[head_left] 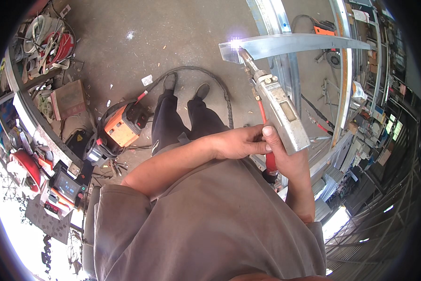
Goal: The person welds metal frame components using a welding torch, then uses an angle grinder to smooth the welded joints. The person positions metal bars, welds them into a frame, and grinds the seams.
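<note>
My right hand (291, 161) is closed around the rear of a silver handheld welding gun (285, 110), its thumb along the side. My left hand (238, 142) meets it from the left, thumb bent against the gun's grip; its other fingers are partly hidden behind the gun. The gun tilts up and left. Its nozzle reaches the left end of a long, shiny metal strip (290, 45), where a bright white-violet weld spark (235, 44) glows. A thin red hose (261, 108) runs beside the gun's body.
An orange-and-black machine (122, 126) stands on the floor to the left, near a black cable (227, 96) that loops past my feet. Upright steel frame bars (345, 70) rise on the right. Shelves with a red coil (64, 48) and a cardboard box (69, 99) line the left.
</note>
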Motion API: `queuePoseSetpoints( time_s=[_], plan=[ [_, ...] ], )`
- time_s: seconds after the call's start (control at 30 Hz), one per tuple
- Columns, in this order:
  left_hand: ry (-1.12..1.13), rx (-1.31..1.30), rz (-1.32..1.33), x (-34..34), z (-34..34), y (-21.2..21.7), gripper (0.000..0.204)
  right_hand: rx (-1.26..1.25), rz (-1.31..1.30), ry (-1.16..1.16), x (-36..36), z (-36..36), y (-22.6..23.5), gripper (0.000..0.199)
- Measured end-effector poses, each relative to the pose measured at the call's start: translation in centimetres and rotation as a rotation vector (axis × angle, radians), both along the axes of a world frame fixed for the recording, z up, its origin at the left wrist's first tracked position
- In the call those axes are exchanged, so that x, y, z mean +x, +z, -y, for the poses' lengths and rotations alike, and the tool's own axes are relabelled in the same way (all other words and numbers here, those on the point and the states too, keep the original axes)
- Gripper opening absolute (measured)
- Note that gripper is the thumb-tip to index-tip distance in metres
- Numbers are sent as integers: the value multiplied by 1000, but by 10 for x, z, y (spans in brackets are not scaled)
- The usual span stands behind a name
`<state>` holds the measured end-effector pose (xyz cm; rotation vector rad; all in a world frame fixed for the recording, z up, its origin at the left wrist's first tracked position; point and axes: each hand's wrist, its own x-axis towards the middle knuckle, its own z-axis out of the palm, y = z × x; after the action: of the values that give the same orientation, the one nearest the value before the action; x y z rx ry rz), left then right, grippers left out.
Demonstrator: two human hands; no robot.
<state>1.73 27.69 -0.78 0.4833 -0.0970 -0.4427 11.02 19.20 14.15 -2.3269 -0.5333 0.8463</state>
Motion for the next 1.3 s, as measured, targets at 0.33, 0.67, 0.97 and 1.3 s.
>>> queuePoseSetpoints(
  time_s=[0.33, 0.67, 0.97, 1.3],
  plan=[
    [-38, 31, -20, -1, -10, 4, 72, 24, -18, -12, 1, 0, -1, 35],
    [-33, 65, -6, 0, -13, 7, 64, -9, -41, -26, 1, 2, 1, 34],
    [-73, 187, 29, -1, -9, 17, 84, 44, -83, -106, -7, 35, -2, 34],
    [-123, 380, 91, 9, -2, 27, 84, 133, -177, -173, -6, 75, -3, 67]
  ],
)
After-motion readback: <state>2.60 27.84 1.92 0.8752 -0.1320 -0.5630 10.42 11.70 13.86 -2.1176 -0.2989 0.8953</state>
